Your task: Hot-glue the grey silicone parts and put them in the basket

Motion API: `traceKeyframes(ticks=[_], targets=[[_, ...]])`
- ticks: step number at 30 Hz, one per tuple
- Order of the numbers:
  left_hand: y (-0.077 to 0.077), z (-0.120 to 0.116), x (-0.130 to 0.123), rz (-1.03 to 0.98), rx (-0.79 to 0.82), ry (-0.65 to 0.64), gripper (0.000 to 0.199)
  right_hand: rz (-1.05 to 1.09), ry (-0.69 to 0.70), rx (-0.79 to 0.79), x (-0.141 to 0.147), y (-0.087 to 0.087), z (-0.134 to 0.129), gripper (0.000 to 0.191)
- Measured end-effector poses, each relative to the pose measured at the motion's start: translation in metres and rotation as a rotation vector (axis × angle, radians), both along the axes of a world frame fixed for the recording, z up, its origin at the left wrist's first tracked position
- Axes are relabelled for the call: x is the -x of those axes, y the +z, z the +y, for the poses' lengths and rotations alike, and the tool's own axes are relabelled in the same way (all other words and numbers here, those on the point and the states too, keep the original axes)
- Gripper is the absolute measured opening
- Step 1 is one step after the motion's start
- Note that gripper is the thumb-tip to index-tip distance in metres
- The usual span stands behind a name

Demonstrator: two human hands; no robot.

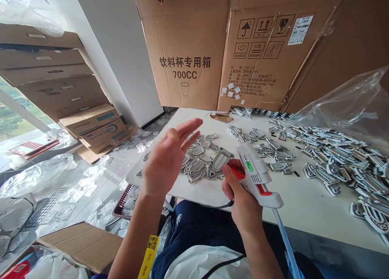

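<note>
My right hand [243,198] grips a white glue gun [253,169] with a red trigger, its metal nozzle pointing up and away from me. A pale blue glue stick [285,238] hangs out of its rear end. My left hand [167,157] is raised over the table's near left part, fingers stretched and apart, with nothing in it. Between the hands, a larger grey shield-shaped piece [219,164] shows beside my right fingers; whether they touch it, I cannot tell. Several similar grey outlined pieces [194,165] lie in a loose pile behind and left of it.
A big heap of grey-white pieces [337,153] covers the table's right side, with clear plastic [349,100] behind. Tall cardboard boxes [188,35] stand at the back edge. A dark red basket [123,202] and an open carton [82,244] are at lower left. A black cable [217,207] runs below the gun.
</note>
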State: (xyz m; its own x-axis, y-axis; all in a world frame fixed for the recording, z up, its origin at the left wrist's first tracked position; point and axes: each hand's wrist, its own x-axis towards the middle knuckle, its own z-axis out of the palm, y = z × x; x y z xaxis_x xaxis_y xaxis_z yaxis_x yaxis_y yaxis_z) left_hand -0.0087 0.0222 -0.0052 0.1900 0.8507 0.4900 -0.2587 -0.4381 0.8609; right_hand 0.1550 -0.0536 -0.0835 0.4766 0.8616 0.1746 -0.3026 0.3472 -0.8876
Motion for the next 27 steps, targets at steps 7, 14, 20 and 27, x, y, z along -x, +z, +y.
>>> traceKeyframes(ticks=[7, 14, 20, 27], targets=[[-0.015, 0.013, 0.001, 0.738, -0.287, 0.280, 0.018, 0.004, -0.022, -0.013, 0.001, 0.000, -0.001, 0.028], [-0.010, 0.008, 0.002, 0.694, -0.066, -0.035, 0.048, 0.012, -0.028, -0.022, 0.001, -0.001, -0.001, 0.025], [-0.008, 0.008, 0.000, 0.577, -0.032, -0.025, 0.046, -0.006, -0.022, -0.049, -0.001, -0.002, -0.001, 0.023], [-0.007, 0.005, -0.005, 0.487, -0.038, -0.098, 0.016, -0.009, -0.017, -0.051, 0.000, -0.001, -0.002, 0.022]])
